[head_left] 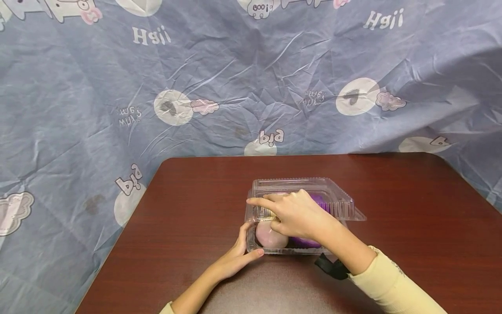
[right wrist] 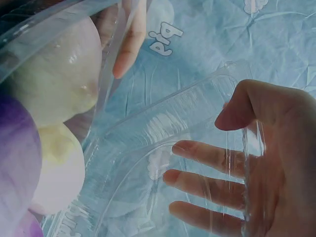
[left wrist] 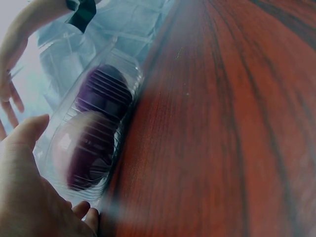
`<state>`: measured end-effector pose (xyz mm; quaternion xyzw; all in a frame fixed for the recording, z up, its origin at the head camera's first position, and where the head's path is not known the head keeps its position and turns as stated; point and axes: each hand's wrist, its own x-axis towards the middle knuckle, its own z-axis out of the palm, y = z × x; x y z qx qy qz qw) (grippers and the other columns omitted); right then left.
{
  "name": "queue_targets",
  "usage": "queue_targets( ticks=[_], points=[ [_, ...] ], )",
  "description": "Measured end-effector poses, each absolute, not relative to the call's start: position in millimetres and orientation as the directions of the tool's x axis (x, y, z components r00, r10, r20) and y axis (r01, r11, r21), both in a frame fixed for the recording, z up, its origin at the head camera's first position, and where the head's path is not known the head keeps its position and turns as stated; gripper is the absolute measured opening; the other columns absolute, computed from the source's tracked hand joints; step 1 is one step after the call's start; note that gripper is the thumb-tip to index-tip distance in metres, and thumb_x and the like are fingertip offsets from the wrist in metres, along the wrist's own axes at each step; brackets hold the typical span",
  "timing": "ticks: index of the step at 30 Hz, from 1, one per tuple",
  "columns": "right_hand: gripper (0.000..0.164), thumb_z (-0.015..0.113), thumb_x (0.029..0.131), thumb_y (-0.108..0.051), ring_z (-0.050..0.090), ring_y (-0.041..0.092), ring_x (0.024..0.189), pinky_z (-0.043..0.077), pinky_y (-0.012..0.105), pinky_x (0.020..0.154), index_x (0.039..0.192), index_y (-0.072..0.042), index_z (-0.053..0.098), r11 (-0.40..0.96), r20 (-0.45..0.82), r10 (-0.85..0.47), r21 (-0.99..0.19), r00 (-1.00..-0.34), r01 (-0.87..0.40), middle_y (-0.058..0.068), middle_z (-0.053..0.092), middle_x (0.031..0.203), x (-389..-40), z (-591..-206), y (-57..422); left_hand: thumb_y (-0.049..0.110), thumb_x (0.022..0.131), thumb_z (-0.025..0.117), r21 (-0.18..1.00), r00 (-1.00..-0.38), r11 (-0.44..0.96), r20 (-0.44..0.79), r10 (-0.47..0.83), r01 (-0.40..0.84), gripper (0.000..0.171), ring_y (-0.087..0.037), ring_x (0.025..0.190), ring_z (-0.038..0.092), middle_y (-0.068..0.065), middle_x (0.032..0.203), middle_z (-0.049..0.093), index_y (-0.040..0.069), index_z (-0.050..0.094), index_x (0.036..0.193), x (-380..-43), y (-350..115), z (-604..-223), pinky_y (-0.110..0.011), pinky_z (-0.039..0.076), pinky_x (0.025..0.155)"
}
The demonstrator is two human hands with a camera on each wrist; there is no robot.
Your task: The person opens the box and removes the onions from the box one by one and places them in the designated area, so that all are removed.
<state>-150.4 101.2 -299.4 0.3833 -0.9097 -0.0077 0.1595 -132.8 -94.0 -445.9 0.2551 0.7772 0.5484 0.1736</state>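
Note:
A hinged clear plastic container (head_left: pixel 282 251) stands on the table with its lid (head_left: pixel 340 201) raised partway. My left hand (head_left: pixel 234 257) grips the base's near left corner, thumb along the front side and fingers round the left wall. My right hand (head_left: pixel 300 214) reaches over the base and pinches the lid's edge; in the right wrist view the thumb is on one side of the clear plastic and the fingers (right wrist: pixel 207 190) show through it. Inside lie smooth, round, onion-like things: a pale one (head_left: pixel 270 235) at the front left, a purple one (head_left: pixel 307 243) beside it, and others behind, partly hidden by my right hand.
The container rests on a dark red-brown wooden table (head_left: pixel 188 209). A creased blue-grey printed cloth (head_left: pixel 235 78) hangs behind the table and down its left side. A black strap (head_left: pixel 331 267) hangs at my right wrist.

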Motion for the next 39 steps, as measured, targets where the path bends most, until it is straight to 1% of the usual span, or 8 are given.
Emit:
queue_targets(
  ticks=[4,7,10,13,15,24,34,39],
  points=[
    [0.054,0.063,0.069,-0.021,0.038,0.008,0.045,0.030,0.023,0.040,0.121,-0.023,0.051,0.739,0.297,-0.655,0.062,-0.695,-0.671,-0.003,0.068,0.103,-151.6,-296.4,103.8,0.043,0.089,0.048,0.944,-0.806,0.272,-0.009,0.591,0.188,0.076,-0.039,0.137,-0.011,-0.015,0.149,-0.012,0.021,-0.003,0.140,-133.1,-94.3,-447.0,-0.070,0.007,0.100],
    [0.047,0.063,0.070,-0.023,0.051,0.010,0.053,0.041,0.027,0.045,0.115,-0.017,0.052,0.754,0.292,-0.632,0.017,-0.718,-0.657,-0.001,0.067,0.102,-153.4,-293.4,107.0,0.042,0.088,0.048,0.946,-0.805,0.267,-0.013,0.593,0.182,0.077,-0.039,0.137,-0.014,-0.014,0.149,-0.017,0.022,-0.005,0.140,-132.6,-94.0,-447.2,-0.071,0.005,0.100],
    [0.042,0.063,0.073,-0.026,0.063,0.016,0.076,0.051,0.035,0.062,0.112,-0.015,0.051,0.755,0.300,-0.628,0.014,-0.718,-0.655,-0.001,0.065,0.104,-155.7,-288.5,111.2,0.042,0.088,0.049,0.947,-0.810,0.264,-0.006,0.586,0.184,0.077,-0.037,0.137,-0.015,-0.011,0.150,-0.017,0.023,-0.004,0.141,-131.7,-93.4,-446.5,-0.069,0.004,0.102],
    [0.043,0.063,0.076,-0.030,0.062,0.019,0.100,0.050,0.040,0.081,0.114,-0.015,0.052,0.758,0.306,-0.630,0.043,-0.714,-0.651,-0.001,0.061,0.111,-159.1,-283.0,115.8,0.041,0.089,0.051,0.946,-0.819,0.259,0.013,0.574,0.196,0.078,-0.035,0.139,-0.011,-0.009,0.151,-0.013,0.021,-0.002,0.142,-131.0,-93.0,-446.3,-0.066,0.006,0.104],
    [0.045,0.063,0.077,-0.032,0.059,0.019,0.106,0.048,0.042,0.086,0.117,-0.015,0.052,0.767,0.303,-0.623,0.053,-0.721,-0.640,0.000,0.059,0.117,-161.5,-279.7,119.2,0.040,0.089,0.051,0.946,-0.822,0.256,0.020,0.569,0.201,0.077,-0.034,0.139,-0.008,-0.008,0.151,-0.010,0.021,-0.001,0.142,-130.9,-92.9,-446.7,-0.065,0.006,0.105],
    [0.051,0.065,0.078,-0.031,0.057,0.022,0.110,0.045,0.045,0.089,0.126,-0.021,0.050,0.826,0.302,-0.543,0.021,-0.784,-0.564,0.001,0.060,0.120,-174.6,-270.9,141.3,0.038,0.090,0.050,0.952,-0.809,0.238,0.017,0.587,0.192,0.075,-0.037,0.138,-0.011,-0.012,0.150,-0.013,0.020,-0.002,0.140,-133.0,-93.6,-448.2,-0.065,0.004,0.105],
    [0.048,0.060,0.081,-0.035,0.053,0.033,0.113,0.038,0.052,0.093,0.126,-0.023,0.050,0.906,0.307,-0.400,-0.009,-0.863,-0.424,0.004,0.058,0.124,-184.5,-259.9,167.0,0.038,0.089,0.051,0.952,-0.810,0.232,0.028,0.585,0.200,0.075,-0.035,0.138,-0.012,-0.011,0.150,-0.011,0.021,-0.001,0.140,-133.2,-94.3,-447.9,-0.066,0.004,0.104],
    [0.044,0.059,0.081,-0.036,0.053,0.032,0.113,0.034,0.049,0.096,0.123,-0.021,0.053,0.938,0.365,-0.315,-0.024,-0.876,-0.347,0.006,0.060,0.122,-189.9,-256.4,178.2,0.038,0.089,0.051,0.949,-0.812,0.233,0.037,0.583,0.210,0.074,-0.035,0.138,-0.010,-0.012,0.150,-0.010,0.021,0.000,0.140,-133.2,-94.3,-447.9,-0.066,0.005,0.104]
  ],
)
